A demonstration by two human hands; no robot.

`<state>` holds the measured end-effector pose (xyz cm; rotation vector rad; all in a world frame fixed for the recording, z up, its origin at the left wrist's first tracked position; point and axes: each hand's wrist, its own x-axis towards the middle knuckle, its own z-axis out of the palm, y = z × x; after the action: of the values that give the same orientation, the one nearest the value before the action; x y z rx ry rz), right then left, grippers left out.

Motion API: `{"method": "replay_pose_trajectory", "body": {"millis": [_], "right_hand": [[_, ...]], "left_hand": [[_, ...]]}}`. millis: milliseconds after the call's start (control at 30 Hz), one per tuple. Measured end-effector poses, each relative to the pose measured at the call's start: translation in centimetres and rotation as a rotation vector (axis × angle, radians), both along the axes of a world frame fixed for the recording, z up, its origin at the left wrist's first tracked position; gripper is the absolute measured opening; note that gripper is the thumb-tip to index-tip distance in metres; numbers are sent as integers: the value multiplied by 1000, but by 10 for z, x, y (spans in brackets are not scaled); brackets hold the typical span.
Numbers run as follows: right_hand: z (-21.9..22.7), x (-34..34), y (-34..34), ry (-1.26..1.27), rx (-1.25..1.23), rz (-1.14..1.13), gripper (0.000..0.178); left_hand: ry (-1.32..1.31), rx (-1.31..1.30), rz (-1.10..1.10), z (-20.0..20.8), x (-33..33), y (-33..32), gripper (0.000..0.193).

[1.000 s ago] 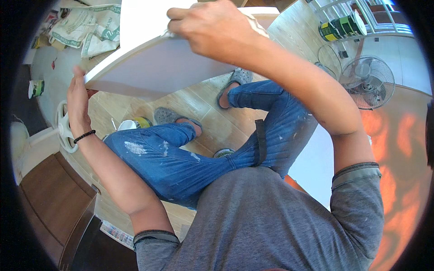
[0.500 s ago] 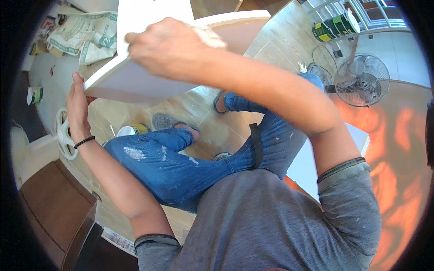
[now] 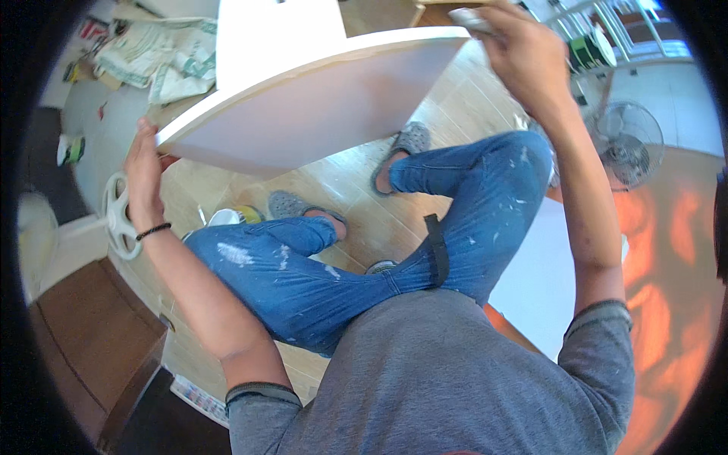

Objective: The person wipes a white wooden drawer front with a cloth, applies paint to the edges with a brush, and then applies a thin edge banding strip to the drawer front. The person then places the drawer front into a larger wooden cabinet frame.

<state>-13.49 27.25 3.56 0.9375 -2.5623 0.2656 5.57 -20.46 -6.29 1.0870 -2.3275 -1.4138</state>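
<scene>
A white board is tilted in front of me, its long narrow edge upward and its broad face toward my legs. My left hand is closed round the board's left end, partly hidden behind it. At the far right end, my right hand is closed on a pale folded piece, which lies close to the board's corner. Whether this piece is cloth or abrasive paper I cannot tell. Behind the board stands a brightly lit white surface.
Below the board sits a small tub beside my left foot. A white handwheel-like thing is near my left wrist. A fan stands right, near a green paint bucket. White sacks lie far left. A white panel rests by my right thigh.
My right hand has slid along the board's upper edge from the left part to the right end, carrying the pale piece. My left hand keeps its hold on the left end.
</scene>
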Motion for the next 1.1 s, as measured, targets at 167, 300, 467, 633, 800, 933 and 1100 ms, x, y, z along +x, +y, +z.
{"method": "replay_pose_trajectory", "body": {"millis": [167,300,467,633,800,933,1100], "right_hand": [[8,37,-17,-417,-675,-10,28],[-21,54,-43,-534,-589,312,29],[-44,75,-57,-1057,-723,358,32],[-54,90,-71,-1555,-1260,258,48],[-69,96,-69,-1616,-1446,247,51],[-80,102,-66,-1672,-1570,243,58],[-86,104,-82,-1442,-1365,439,88]], "left_hand": [[-6,-37,78,8,0,16,82],[-20,-286,130,-6,8,3,72],[405,-557,228,47,-8,74,40],[388,-77,-431,59,-11,177,31],[344,240,-819,39,-12,229,73],[483,222,-822,28,-19,241,87],[469,153,-808,27,-15,252,101]]}}
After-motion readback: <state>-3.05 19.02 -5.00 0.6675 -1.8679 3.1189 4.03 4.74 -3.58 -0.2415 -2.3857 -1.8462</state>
